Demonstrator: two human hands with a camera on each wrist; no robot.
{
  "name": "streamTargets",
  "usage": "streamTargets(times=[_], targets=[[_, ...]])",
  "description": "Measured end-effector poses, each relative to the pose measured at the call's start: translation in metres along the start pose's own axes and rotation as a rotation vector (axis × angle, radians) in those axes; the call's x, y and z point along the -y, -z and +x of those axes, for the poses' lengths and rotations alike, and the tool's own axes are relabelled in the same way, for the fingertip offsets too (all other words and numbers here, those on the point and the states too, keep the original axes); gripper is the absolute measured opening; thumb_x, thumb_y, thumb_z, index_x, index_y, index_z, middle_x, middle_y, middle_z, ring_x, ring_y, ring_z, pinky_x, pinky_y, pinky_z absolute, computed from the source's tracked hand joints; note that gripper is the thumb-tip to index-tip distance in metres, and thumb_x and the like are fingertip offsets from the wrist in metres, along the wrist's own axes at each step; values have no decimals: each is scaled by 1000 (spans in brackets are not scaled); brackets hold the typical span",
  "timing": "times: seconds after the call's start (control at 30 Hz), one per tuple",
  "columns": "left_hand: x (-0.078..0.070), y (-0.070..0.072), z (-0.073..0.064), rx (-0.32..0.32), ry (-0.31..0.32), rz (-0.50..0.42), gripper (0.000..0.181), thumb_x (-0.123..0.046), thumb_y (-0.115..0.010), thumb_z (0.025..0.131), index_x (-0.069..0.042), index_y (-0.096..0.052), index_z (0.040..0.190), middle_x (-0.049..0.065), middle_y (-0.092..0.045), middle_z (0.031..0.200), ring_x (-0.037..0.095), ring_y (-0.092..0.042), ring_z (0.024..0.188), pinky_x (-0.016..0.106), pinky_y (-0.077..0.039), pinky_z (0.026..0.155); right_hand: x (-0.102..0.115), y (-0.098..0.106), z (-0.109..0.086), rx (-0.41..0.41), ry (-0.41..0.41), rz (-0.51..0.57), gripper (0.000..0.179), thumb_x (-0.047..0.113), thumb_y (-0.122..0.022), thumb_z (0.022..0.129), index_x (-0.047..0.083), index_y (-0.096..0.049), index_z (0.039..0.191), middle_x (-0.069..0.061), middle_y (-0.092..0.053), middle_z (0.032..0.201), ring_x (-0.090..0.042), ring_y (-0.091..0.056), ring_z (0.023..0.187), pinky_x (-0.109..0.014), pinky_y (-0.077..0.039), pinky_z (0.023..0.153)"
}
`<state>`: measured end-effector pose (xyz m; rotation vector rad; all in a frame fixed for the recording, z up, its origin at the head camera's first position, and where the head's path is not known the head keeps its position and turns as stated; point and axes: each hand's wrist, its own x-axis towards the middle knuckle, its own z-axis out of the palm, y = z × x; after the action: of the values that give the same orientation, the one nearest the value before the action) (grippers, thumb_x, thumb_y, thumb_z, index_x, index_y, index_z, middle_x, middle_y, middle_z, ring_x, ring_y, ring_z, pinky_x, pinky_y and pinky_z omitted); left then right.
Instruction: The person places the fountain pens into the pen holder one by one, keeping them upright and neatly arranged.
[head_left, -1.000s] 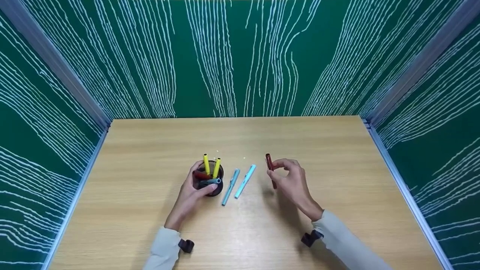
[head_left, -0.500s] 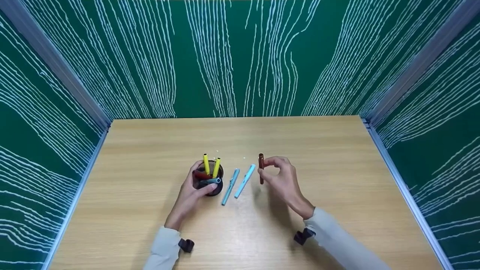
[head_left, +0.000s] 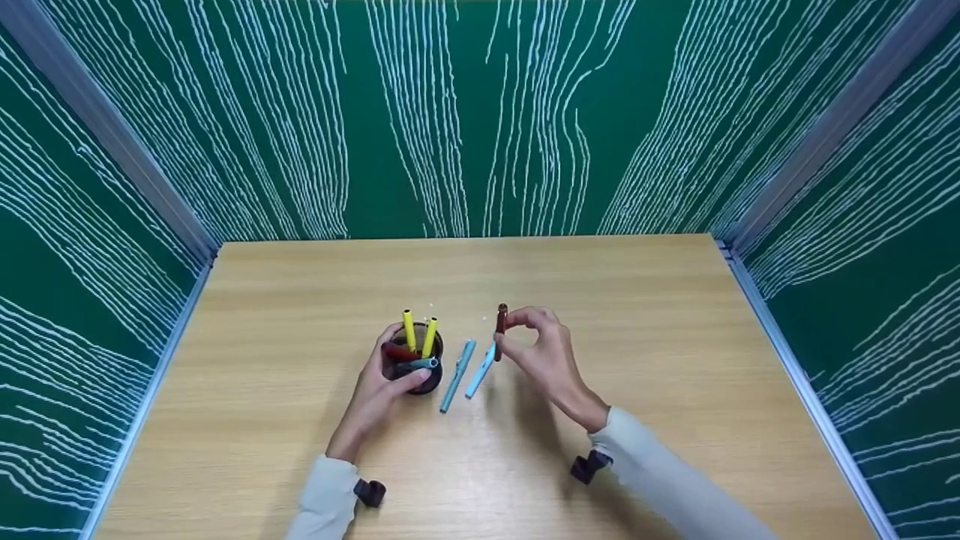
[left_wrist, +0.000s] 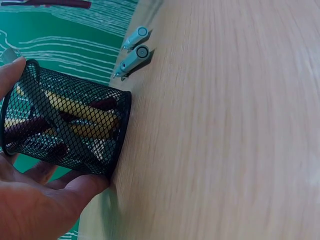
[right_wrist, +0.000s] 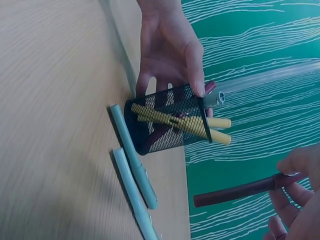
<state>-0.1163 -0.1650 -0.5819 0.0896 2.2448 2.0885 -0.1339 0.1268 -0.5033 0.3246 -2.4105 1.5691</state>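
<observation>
My left hand (head_left: 381, 386) grips a black mesh pen holder (head_left: 426, 385) that stands on the table, fingers round its side and thumb by the rim. In it lean two yellow pens (head_left: 430, 337), a dark red pen (head_left: 400, 351) and a blue-green pen (right_wrist: 215, 98). My right hand (head_left: 553, 364) pinches another dark red pen (right_wrist: 240, 192) between thumb and fingers, held nearly upright above the table. Two light blue pens lie side by side between the hands: one (head_left: 457, 376) nearer the holder, the other (head_left: 480, 375) partly behind the held pen in the head view.
The wooden table (head_left: 300, 315) meets green walls (head_left: 360, 112) with white wavy lines at the back and sides. Metal frame bars (head_left: 787, 375) run along its side edges. Tiny white specks lie behind the pens.
My right hand has moved left with the dark red pen, toward the holder, and the pen has turned more upright. The left hand keeps its grip on the holder.
</observation>
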Motion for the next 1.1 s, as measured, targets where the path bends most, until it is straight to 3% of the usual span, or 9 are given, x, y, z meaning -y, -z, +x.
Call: streamTargets(times=[0.3,0.6,1.1], targets=[[0,-1,3,-1,-14,-31,91,-18,-89,92,-26,-40,168,13,-49,164,33,-48,151,55,-29,130,11,-14,5,8,25,18,15,6,-87,90,7,-80,104,-4,-78,108,-26,-63,114,-49,-47,105],[0,-1,2,-14,-5,-13,93,-19,-90,93,-22,-38,170,13,-47,167,33,-46,154,54,-28,130,19,-29,8,39,15,50,17,13,-89,92,11,-81,107,-1,-78,109,-25,-63,117,-52,-48,107],[-2,0,1,-21,23,46,91,-26,-89,94,-26,-38,170,10,-44,171,36,-40,158,64,-21,132,32,-47,15,79,22,85,17,15,-88,94,14,-80,109,3,-76,111,-22,-63,117,-50,-47,108]])
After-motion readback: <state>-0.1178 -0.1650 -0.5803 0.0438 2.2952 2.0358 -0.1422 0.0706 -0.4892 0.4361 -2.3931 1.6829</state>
